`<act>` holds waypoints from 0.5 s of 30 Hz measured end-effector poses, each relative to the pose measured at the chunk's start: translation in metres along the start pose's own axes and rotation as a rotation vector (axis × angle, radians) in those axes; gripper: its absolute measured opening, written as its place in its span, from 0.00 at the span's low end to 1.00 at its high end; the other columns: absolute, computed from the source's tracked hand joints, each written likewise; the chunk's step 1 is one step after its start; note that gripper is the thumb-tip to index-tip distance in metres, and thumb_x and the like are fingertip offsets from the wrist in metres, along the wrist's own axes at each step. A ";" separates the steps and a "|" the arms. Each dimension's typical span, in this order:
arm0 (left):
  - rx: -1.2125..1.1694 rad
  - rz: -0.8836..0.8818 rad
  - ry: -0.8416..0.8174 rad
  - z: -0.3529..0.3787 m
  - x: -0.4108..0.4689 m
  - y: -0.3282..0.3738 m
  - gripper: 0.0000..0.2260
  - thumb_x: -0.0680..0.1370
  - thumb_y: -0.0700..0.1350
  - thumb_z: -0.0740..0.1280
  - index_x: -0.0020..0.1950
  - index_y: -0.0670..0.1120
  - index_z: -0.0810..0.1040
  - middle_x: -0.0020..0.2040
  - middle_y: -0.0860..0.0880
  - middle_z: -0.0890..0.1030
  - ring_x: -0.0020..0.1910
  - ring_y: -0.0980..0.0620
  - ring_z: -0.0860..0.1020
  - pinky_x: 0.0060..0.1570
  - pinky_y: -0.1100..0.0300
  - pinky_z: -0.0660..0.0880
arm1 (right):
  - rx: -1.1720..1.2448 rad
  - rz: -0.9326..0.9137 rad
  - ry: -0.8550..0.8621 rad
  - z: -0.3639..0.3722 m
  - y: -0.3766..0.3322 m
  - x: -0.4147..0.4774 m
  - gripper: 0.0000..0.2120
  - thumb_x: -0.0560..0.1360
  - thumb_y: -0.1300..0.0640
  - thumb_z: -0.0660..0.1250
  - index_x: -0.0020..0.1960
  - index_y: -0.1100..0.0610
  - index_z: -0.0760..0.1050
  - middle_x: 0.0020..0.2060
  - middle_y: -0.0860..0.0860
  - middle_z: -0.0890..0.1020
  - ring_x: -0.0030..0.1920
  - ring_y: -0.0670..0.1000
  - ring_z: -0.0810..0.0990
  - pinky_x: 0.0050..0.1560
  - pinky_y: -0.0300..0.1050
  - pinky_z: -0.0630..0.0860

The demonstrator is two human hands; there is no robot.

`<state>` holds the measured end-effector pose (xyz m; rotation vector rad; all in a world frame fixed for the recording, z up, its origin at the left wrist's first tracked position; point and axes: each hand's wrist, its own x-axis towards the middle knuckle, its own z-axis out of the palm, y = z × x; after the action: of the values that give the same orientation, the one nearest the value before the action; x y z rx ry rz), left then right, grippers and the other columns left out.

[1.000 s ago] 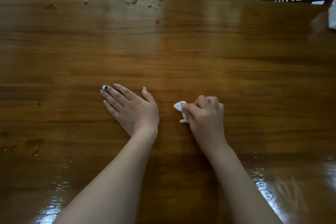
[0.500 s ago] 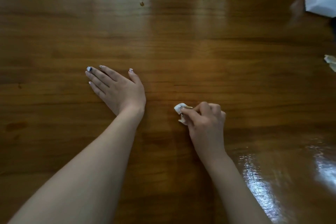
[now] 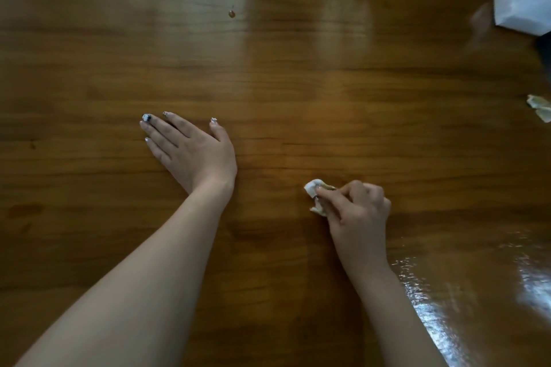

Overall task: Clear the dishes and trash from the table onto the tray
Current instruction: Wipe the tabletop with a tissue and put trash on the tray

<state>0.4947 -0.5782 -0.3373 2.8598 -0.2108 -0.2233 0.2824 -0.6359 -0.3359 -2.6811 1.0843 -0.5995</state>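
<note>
Now, nearest us, the right hand [image 3: 354, 211] pinches a crumpled tissue [image 3: 315, 195] against the table [image 3: 298, 83], fingers curled tight round it, likely gathering it as trash. Further out the left hand [image 3: 190, 149] lies flat, fingers straight, seemingly bracing. Beyond, a paper scrap [image 3: 540, 107] and white napkin [image 3: 524, 9] wait at the right edge; no tray in sight.

Both forearms are bare up to the near edge of view. The left hand [image 3: 193, 155] wears long decorated nails: one dark nail [image 3: 146, 118] with a pale pattern, the others light with whitish tips. The right hand [image 3: 357, 211] shows one pale nail.
</note>
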 end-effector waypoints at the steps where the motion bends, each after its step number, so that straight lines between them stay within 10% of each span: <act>1: -0.001 -0.002 0.003 0.000 0.000 0.000 0.33 0.82 0.57 0.49 0.77 0.36 0.45 0.78 0.36 0.44 0.77 0.42 0.40 0.74 0.50 0.39 | 0.001 -0.015 0.003 0.000 0.003 0.002 0.07 0.69 0.59 0.72 0.47 0.55 0.84 0.36 0.51 0.77 0.46 0.52 0.67 0.45 0.51 0.63; 15: 0.009 0.002 0.003 -0.001 0.000 0.000 0.33 0.82 0.57 0.48 0.77 0.36 0.45 0.78 0.36 0.43 0.77 0.41 0.40 0.74 0.49 0.39 | -0.017 0.076 0.004 -0.011 0.026 -0.012 0.08 0.71 0.58 0.69 0.48 0.57 0.84 0.36 0.51 0.75 0.45 0.53 0.68 0.44 0.51 0.64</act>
<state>0.4946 -0.5779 -0.3368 2.8687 -0.2142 -0.2184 0.2540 -0.6464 -0.3379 -2.6396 1.1915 -0.5846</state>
